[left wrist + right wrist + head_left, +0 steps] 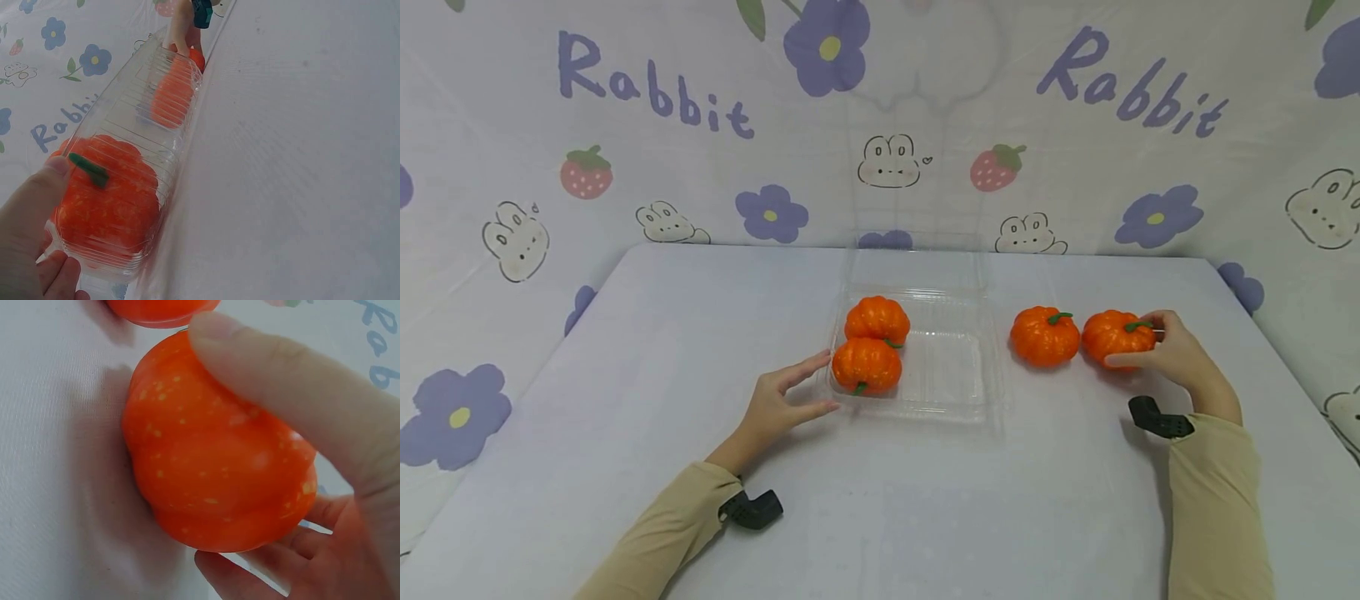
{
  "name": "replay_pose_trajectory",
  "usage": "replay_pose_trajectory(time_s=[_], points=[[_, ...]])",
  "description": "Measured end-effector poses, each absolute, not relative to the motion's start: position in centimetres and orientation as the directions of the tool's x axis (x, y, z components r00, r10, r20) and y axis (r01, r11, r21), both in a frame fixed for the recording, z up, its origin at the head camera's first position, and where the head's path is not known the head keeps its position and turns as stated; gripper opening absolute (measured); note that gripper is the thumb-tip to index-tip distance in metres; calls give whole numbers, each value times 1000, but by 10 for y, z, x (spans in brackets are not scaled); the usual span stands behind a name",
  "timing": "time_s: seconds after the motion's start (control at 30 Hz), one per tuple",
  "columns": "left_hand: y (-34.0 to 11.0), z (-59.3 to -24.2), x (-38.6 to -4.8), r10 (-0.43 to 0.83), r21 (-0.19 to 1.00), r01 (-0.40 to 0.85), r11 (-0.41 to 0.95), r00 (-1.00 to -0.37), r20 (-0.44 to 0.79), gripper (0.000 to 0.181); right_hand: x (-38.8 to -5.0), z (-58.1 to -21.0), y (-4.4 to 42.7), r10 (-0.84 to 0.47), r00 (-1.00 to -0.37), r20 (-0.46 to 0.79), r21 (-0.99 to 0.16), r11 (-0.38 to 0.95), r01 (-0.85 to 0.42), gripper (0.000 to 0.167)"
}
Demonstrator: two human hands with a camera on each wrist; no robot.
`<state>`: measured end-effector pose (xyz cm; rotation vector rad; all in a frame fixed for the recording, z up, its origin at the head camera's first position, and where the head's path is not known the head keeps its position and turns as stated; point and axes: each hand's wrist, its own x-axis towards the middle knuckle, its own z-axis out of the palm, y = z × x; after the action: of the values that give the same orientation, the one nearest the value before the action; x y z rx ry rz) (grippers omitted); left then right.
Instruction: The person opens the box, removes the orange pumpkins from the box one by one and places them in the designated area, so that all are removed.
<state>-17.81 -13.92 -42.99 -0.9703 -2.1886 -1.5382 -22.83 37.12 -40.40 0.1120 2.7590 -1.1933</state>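
Observation:
The right hand [1180, 357] has its thumb and fingers round the outer orange pumpkin [1112, 335], which rests on the table; in the right wrist view the thumb lies across this pumpkin [212, 462]. Just left of it sits another pumpkin [1045, 337]. Two more pumpkins, one behind [877, 319] and one in front [867, 365], lie in the left half of the clear plastic box [951, 367]. At the box's left edge the left hand [775, 407] spreads its thumb and fingers; in the left wrist view its thumb touches the clear wall.
The box's transparent lid [917, 267] stands raised behind it, near the table's back edge. A white cloth covers the table [925, 517]. A printed curtain [700, 175] hangs behind. Each wrist carries a dark camera, the left one [756, 510] just above the table.

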Motion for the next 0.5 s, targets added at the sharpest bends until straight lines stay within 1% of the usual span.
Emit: replay_pose_trajectory(time_s=[0.1, 0.23, 0.37, 0.5], points=[[-139, -429, -178, 357, 716, 671, 195, -728, 585, 55, -229, -404, 370, 0, -989, -145, -732, 673, 107, 102], [-138, -428, -179, 356, 716, 673, 189, -726, 589, 54, -230, -402, 368, -35, -990, -134, -743, 665, 77, 100], [-139, -428, -179, 356, 713, 675, 190, -724, 591, 54, -229, -400, 366, -47, -988, -145, -724, 686, 73, 98], [-139, -428, -178, 355, 713, 676, 187, -723, 593, 54, -229, -398, 365, -51, -986, -156, -709, 701, 75, 101]])
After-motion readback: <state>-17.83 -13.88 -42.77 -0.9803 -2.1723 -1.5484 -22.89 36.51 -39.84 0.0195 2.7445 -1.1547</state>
